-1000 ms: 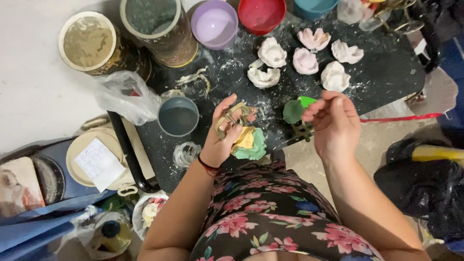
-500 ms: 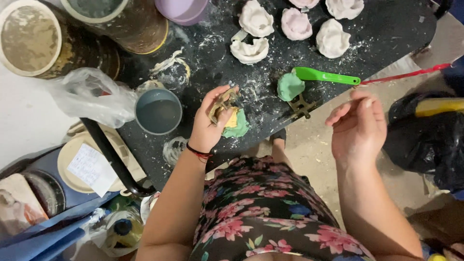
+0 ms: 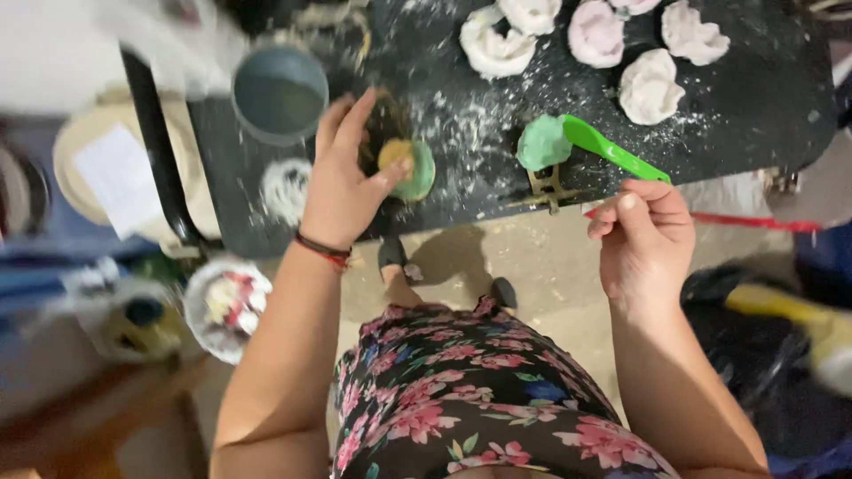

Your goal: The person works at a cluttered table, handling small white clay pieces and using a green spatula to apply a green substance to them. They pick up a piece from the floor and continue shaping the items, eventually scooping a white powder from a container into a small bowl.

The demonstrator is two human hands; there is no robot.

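Nearest the camera is a flowered dress, filling the bottom of the view, with both forearms reaching up from it.

The right hand hangs at about four o'clock from the centre, off the table's near edge, fingers curled loosely inward and holding nothing that shows. The handle tip of a green spoon lies just beyond its knuckles, apart from them; the spoon's bowl end meets a green mould on the table.

The left hand, with a red-and-dark band at the wrist, sits at about ten o'clock. Its thumb and fingers close round a small round green mould with a yellowish filling, pressed against the black table; motion blur makes it hard to tell whether the piece is lifted or resting.

Just beyond that hand, at eleven o'clock, stands a grey cup. Farthest, from twelve to one o'clock, white and pale pink flower-shaped casts lie amid scattered white powder.
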